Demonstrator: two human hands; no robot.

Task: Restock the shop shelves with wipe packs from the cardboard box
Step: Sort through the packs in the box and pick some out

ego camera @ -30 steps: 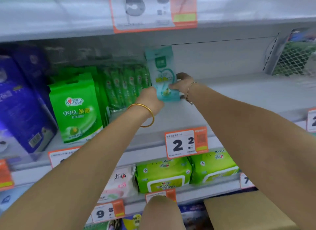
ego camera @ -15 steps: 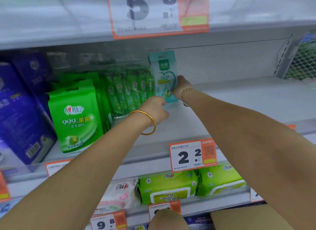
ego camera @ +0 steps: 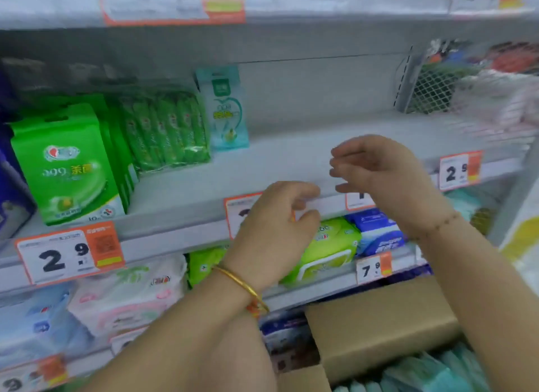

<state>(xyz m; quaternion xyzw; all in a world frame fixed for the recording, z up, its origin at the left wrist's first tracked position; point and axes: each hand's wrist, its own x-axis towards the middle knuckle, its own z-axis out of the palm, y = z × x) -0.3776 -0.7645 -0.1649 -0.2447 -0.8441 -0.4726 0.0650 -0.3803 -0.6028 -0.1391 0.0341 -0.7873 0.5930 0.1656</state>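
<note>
One teal wipe pack (ego camera: 223,108) stands upright on the shelf (ego camera: 291,158) beside the green packs (ego camera: 166,129), left hand (ego camera: 277,231) and right hand (ego camera: 379,172) both loose and empty above the cardboard box (ego camera: 379,327), and a careless nudge from the next pack could tip that slim one over.

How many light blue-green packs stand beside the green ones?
1: the teal pack stands upright, right of the green packs. More lie in the cardboard box; some may be hidden.
</note>
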